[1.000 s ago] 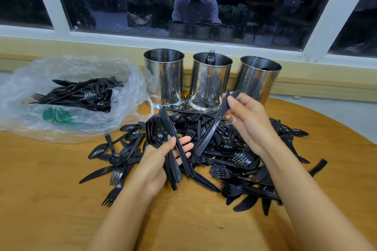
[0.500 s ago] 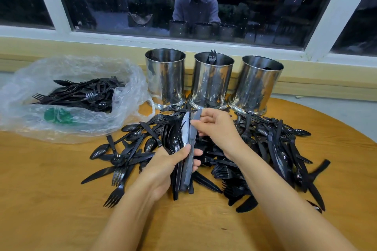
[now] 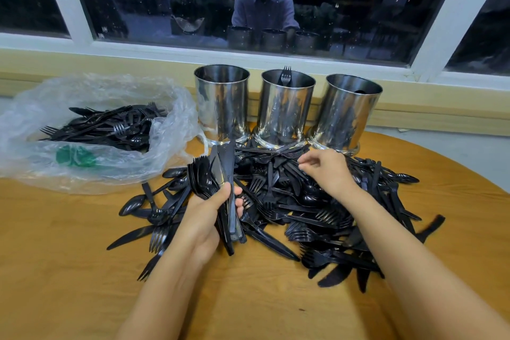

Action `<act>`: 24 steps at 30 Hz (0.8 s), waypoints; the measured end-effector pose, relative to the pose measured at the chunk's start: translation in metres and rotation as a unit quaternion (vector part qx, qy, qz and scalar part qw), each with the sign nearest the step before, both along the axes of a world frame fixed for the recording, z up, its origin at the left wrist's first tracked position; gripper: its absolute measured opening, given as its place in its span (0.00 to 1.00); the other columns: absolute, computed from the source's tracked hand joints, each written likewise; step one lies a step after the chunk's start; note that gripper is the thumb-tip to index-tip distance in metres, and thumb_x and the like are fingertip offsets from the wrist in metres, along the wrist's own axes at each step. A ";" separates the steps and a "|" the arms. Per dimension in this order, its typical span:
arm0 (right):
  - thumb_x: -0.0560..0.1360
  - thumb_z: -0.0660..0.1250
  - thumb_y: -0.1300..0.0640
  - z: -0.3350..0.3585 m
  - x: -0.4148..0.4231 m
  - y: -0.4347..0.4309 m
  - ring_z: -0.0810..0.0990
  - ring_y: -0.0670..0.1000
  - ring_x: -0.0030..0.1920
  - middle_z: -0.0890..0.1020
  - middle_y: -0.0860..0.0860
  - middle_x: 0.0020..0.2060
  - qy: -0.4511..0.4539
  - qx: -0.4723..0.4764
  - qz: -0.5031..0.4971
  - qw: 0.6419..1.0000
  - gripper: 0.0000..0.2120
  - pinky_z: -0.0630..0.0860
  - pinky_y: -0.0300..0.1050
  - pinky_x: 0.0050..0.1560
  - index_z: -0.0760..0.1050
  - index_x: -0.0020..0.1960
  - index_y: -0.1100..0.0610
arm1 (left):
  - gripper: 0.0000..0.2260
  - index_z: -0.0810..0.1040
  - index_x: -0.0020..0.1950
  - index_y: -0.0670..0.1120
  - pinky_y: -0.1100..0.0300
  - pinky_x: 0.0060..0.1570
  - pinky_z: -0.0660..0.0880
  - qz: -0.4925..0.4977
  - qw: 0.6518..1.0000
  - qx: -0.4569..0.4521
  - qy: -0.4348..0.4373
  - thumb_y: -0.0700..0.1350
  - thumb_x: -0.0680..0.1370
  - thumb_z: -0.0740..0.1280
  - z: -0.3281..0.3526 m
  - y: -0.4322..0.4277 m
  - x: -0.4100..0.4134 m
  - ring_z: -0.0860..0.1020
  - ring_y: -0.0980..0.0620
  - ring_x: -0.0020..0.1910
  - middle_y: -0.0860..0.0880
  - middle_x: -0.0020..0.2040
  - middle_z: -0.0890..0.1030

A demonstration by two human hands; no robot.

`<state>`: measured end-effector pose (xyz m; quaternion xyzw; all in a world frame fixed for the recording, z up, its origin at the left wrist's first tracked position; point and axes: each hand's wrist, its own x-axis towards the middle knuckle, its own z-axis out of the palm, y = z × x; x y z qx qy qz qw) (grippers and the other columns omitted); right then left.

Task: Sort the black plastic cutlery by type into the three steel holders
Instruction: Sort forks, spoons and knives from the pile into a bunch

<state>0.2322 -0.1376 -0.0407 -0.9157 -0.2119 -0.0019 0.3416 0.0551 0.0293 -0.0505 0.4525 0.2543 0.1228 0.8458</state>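
The left hand [image 3: 212, 218] is closed round a bundle [image 3: 220, 174] of black cutlery. The thumb lies across the front, the handles run down through the fist and the heads fan upward. Spoon bowls sit on its left side and knife blades on its right, so the bundle is mixed. The right hand [image 3: 327, 171] hovers low over the pile [image 3: 303, 218] with fingers bent and thumb close to the fingertips. Black handles lie right under them, so I cannot tell whether it has pinched a piece or is only reaching.

The pile sprawls across the wooden table [image 3: 69, 257], from between the forearms up to the feet of the three holders, with forks, knives and spoons tangled together. The holders stand in a row at the far edge. The left holder [image 3: 222, 102] shows nothing above its rim. The middle holder [image 3: 287, 110] has one fork [image 3: 285, 74] standing up in it. The right holder [image 3: 350, 113] has a dark shape just inside its rim. To the left, a clear plastic bag [image 3: 165, 141] holds a further heap of cutlery.

By this showing, the sorting has barely begun. The types seem assigned, but nearly everything remains loose, the bagful included, and the gathered bundle must be split before it goes in.
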 end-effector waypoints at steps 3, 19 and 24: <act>0.74 0.72 0.57 -0.008 -0.002 0.011 0.80 0.52 0.48 0.83 0.54 0.47 -0.012 -0.088 0.010 0.996 0.13 0.76 0.48 0.59 0.81 0.56 0.61 | 0.09 0.80 0.46 0.37 0.58 0.39 0.79 -0.006 1.000 0.000 0.009 0.41 0.81 0.64 0.000 -0.002 0.000 0.79 0.52 0.33 0.45 0.37 0.81; 0.77 0.70 0.57 0.001 0.003 0.003 0.61 0.51 0.28 0.61 0.50 0.25 0.047 -0.125 0.016 0.991 0.24 0.58 0.44 0.33 0.59 0.29 0.56 | 0.10 0.80 0.49 0.36 0.58 0.42 0.79 -0.021 1.000 0.010 0.017 0.41 0.81 0.64 -0.001 -0.001 -0.001 0.78 0.51 0.34 0.45 0.37 0.81; 0.77 0.68 0.57 0.030 -0.017 -0.009 0.76 0.45 0.36 0.81 0.48 0.35 0.158 0.067 0.062 0.983 0.11 0.69 0.33 0.38 0.81 0.46 0.66 | 0.09 0.81 0.45 0.38 0.54 0.46 0.77 -0.013 1.000 0.002 0.013 0.40 0.81 0.65 -0.001 -0.003 -0.001 0.79 0.52 0.33 0.44 0.38 0.81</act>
